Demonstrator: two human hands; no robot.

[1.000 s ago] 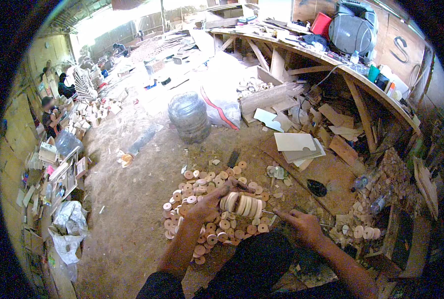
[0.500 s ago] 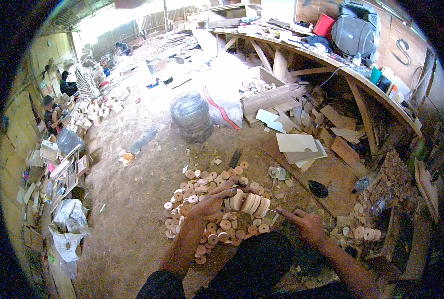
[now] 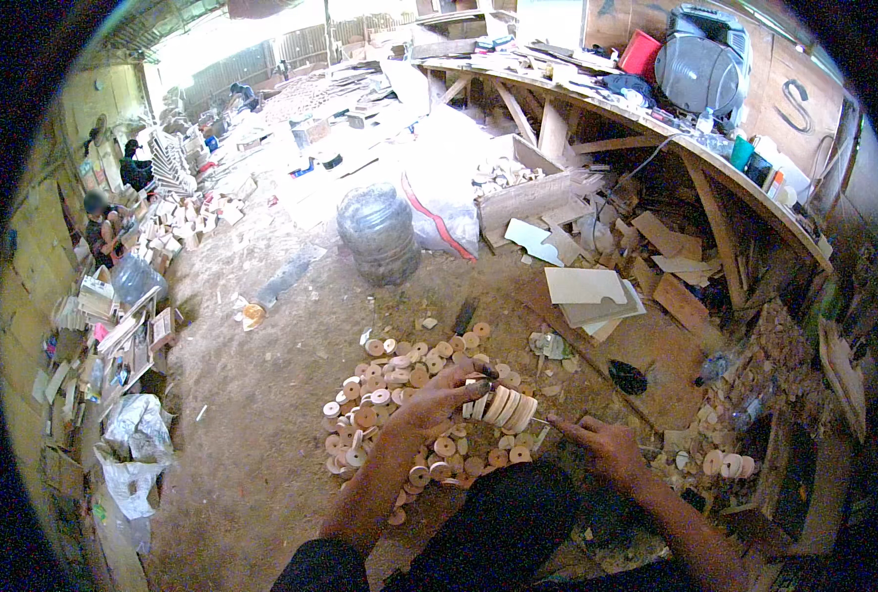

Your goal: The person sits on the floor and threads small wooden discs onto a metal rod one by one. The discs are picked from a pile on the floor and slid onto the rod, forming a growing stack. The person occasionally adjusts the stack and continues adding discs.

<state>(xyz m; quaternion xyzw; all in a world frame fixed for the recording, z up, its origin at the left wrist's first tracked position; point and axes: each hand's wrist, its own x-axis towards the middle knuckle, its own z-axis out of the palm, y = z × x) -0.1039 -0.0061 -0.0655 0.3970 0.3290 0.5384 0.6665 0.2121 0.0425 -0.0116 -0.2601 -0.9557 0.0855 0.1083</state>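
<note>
A row of pale round wooden discs (image 3: 507,407) is threaded on a thin rod (image 3: 541,421) above my lap. My left hand (image 3: 441,400) is closed around the left end of this row, its darkened fingertips on the discs. The fingers hide part of that end. My right hand (image 3: 605,446) grips the rod's right end, with the index finger stretched along toward the discs. Beneath and around my left hand lies a loose pile of wooden discs (image 3: 380,397) with centre holes, spread over the dirt floor.
A large clear plastic jug (image 3: 380,235) stands ahead, beside a white sack (image 3: 449,222). Flat board offcuts (image 3: 597,296) and a wooden bench (image 3: 646,113) are at the right. More discs (image 3: 728,464) lie right of my right hand. People (image 3: 104,227) sit at the far left among wood pieces.
My left hand has shifted slightly right along the row, and less of the row's left end shows. My right hand stays nearly in place on the rod.
</note>
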